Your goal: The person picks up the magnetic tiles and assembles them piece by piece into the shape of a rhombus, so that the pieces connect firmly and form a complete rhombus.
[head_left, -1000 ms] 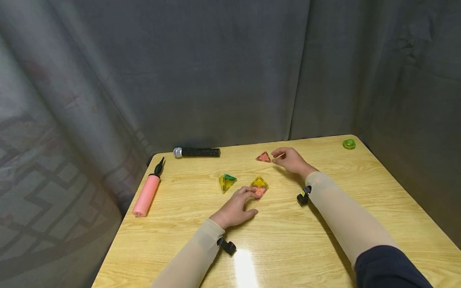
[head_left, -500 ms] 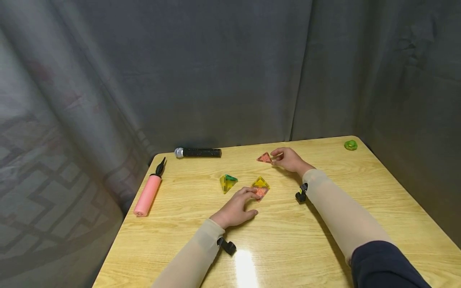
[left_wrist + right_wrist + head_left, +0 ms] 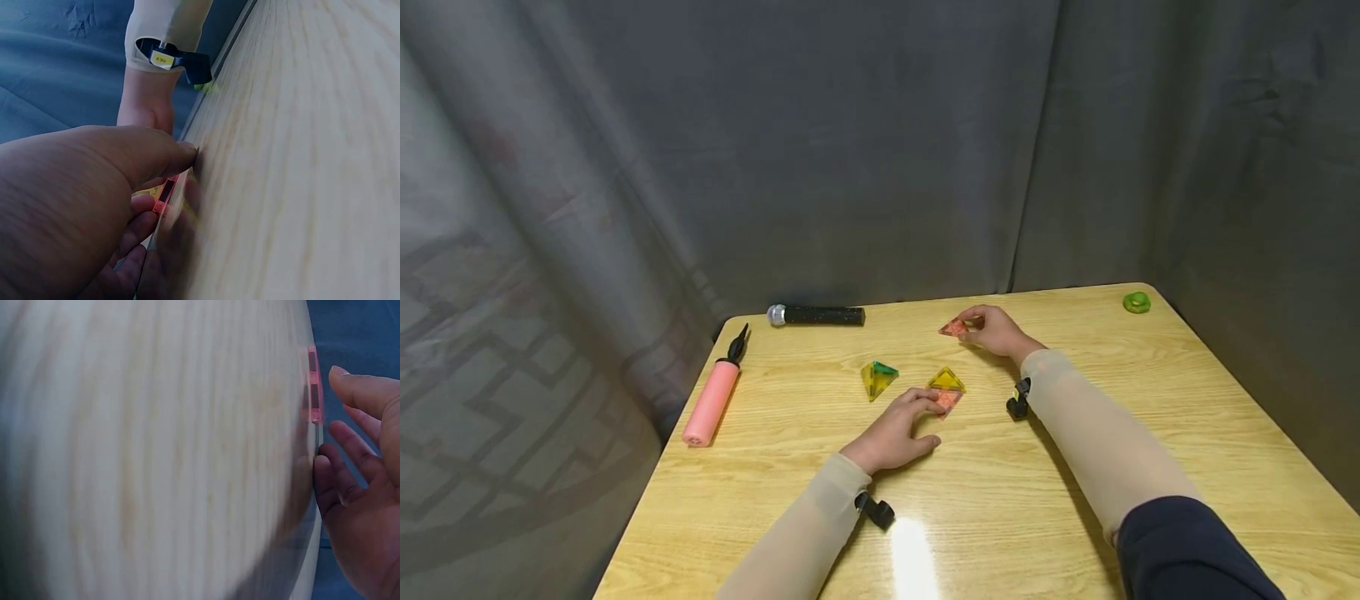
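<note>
My left hand [image 3: 891, 432] rests its fingertips on a pink triangular magnetic tile [image 3: 951, 401], which lies edge to edge with a yellow triangular tile [image 3: 947, 379]. In the left wrist view the red-edged tile [image 3: 165, 195] shows by the fingertips, while the thumb sits at the tabletop. Farther back, my right hand [image 3: 997, 332] reaches over another pink triangular tile [image 3: 952, 328], fingers loosely bent at its right side. The right wrist view has this tile [image 3: 314, 387] flat on the table, with thumb and fingers spread apart beside it.
A yellow and green tile piece [image 3: 878, 379] stands left of the tiles. A black microphone [image 3: 823, 316] lies along the back edge, a pink hand pump [image 3: 712, 403] at the left edge. Near the back right corner is a small green object [image 3: 1137, 302]. Grey curtains [image 3: 880, 150] surround the table.
My right hand has moved slightly left, and its fingers now overlap the far pink tile. The left hand stays on the near pink tile. The head view has shifted slightly.
</note>
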A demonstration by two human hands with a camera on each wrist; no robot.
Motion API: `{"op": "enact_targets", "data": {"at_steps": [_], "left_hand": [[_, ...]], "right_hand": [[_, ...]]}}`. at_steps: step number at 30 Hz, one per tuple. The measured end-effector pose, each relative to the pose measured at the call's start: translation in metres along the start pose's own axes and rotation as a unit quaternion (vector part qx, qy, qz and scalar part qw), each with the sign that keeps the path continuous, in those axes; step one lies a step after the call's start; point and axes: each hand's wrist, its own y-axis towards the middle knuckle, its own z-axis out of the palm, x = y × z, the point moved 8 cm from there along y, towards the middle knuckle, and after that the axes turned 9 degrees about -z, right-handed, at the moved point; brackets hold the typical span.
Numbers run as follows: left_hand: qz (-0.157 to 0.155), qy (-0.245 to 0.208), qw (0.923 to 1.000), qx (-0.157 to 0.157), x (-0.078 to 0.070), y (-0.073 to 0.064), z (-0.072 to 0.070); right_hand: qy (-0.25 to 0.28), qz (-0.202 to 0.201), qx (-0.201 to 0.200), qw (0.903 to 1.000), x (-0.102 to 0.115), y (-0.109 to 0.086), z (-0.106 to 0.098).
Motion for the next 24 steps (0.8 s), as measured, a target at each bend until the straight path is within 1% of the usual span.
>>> {"op": "enact_targets", "data": {"at_steps": [11,20,24], "left_hand": [[0.004,0.002,1.0000,-0.004,-0.001,0.000,-0.002],[0.009,0.004,0.9999,-0.009,0.001,0.000,-0.001],[0.012,0.004,0.9999,-0.010,0.002,0.000,0.000]], "right_hand": [[-0.020,-0.004,-0.001,0.9998,0.004,0.006,0.004],[-0.019,-0.030,0.009,0.9993,0.012,0.018,0.014],[-0.038,-0.031,0.007,0.9988,0.013,0.019,0.016]]}}
